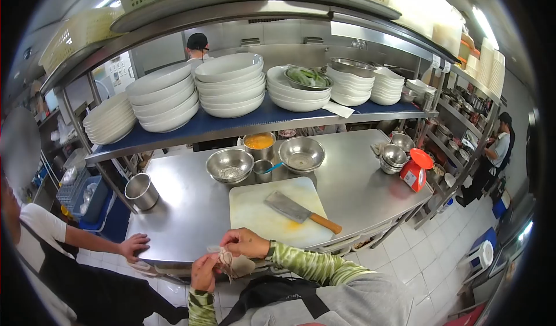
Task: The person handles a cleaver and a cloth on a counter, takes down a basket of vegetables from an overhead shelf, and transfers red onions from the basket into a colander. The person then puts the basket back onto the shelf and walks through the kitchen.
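Close to my body, at the table's front edge, both my hands pinch a crumpled pale beige piece, thin like cloth or film (226,262); its exact kind is unclear. My left hand (204,272) grips its left side with bent fingers. From the right, my right hand (247,243) closes on its upper part, beside the cutting board's lower left corner. On the white cutting board (249,210) lies a cleaver (289,208), its wooden handle pointing to the lower right. An orange smear marks the board near the blade.
Behind the board stand steel bowls (230,165), a small cup (263,171) and a pot of orange liquid (259,143). A steel pot (141,191) is left, a red scale (416,170) right. White bowls (230,88) fill the shelf. A co-worker's hand (134,246) rests on the table.
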Demonstrator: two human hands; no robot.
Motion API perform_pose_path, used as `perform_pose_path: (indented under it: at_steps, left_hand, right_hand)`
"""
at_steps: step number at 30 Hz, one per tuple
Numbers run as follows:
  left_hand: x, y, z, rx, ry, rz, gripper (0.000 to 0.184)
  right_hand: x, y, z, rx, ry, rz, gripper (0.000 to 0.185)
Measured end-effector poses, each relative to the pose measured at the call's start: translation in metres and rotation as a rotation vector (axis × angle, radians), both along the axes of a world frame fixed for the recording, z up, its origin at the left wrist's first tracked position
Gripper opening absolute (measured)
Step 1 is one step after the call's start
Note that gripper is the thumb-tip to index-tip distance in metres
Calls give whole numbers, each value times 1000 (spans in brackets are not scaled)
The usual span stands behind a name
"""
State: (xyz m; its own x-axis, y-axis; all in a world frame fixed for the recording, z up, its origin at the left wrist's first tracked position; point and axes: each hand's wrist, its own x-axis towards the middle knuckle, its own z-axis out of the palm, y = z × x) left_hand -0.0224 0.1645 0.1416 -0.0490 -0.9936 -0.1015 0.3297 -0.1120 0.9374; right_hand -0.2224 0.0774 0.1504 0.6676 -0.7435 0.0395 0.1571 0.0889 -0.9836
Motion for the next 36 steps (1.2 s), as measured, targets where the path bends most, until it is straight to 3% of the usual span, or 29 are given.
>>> perform_pose_path:
  at_steps: [3, 9, 12, 13, 16, 19, 27, 31, 34, 36]
  left_hand:
    - [-12, -2, -2, -59, -3, -36, 21]
    - [-23, -2, 7, -126, -102, -58, 24]
    - [-26, -6, 0, -189, -171, -63, 24]
    - [-27, -5, 0, -217, -206, -58, 24]
    - [-26, -2, 16, -207, -197, -71, 25]
    - [-10, -9, 6, -150, -73, -101, 23]
    - [1, -12, 9, -163, -190, 19, 19]
    - [26, -7, 17, -182, -310, 251, 18]
    - [57, -14, 18, -464, -462, 446, 15]
    - [67, -4, 49, -483, -646, 531, 14]
  right_hand:
    - [1, 11, 8, -191, 111, -81, 17]
    - [-6, 8, -8, -73, -39, -104, 18]
    - [-5, 12, -9, -238, 47, -126, 20]
    - [-12, 22, 20, -368, 251, -108, 25]
    - [-15, 11, 3, -404, 186, -69, 30]
    - [-21, 8, 9, -252, 70, 38, 31]
    - [-12, -2, 8, -146, -35, 110, 32]
    - [-31, -8, 30, -307, 111, 36, 34]
    - [-55, -14, 41, -756, 423, -146, 36]
    - [-69, -37, 16, -1058, 517, -296, 30]
